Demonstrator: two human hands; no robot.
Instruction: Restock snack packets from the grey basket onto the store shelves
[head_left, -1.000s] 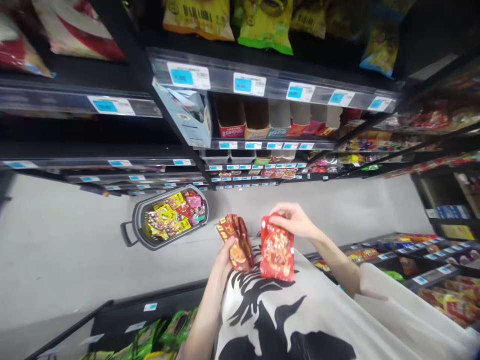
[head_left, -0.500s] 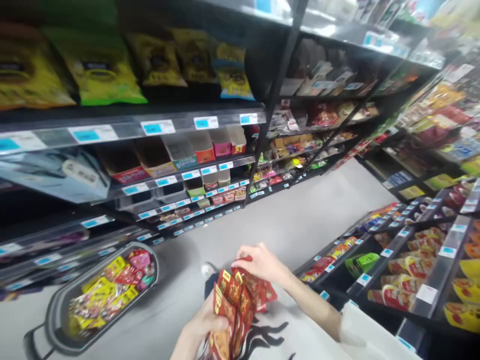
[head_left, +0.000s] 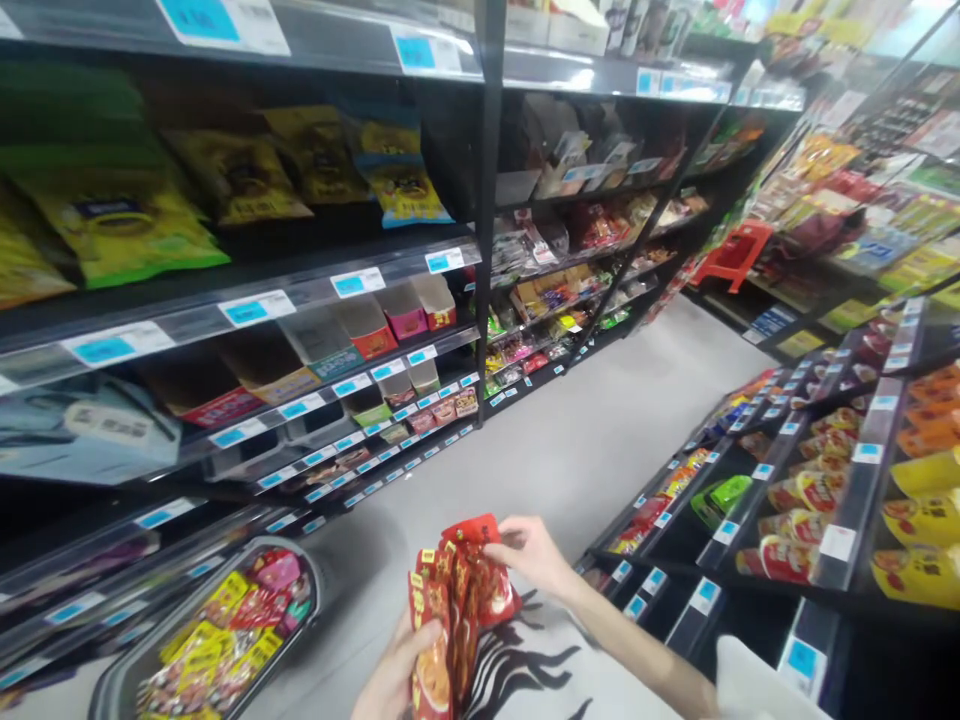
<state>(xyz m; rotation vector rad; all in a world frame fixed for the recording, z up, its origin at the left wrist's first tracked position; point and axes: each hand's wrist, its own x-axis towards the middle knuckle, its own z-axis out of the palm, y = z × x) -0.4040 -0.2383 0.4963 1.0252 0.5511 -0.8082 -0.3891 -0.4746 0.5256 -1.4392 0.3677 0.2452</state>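
Note:
My left hand (head_left: 401,662) is closed round a bunch of red snack packets (head_left: 448,625), held upright in front of my body at the bottom middle. My right hand (head_left: 534,550) pinches the top corner of another red snack packet (head_left: 491,585), which fans out to the right of the bunch and touches it. The lower ends of the bunch run past the bottom edge of the view. To the left stands a grey shopping basket (head_left: 312,575) with yellow, red and pink packets (head_left: 217,640) heaped in it.
Black shelves (head_left: 352,350) with bagged snacks and small boxes line the left. On the right, tiered shelves (head_left: 840,540) hold cup noodles. Grey floor (head_left: 570,420) runs between them. A red plastic stool (head_left: 731,255) stands at the far right.
My right hand has moved slightly right and down, drawing one packet apart from the bunch so its front shows. The camera has turned, and the red stool has come into view.

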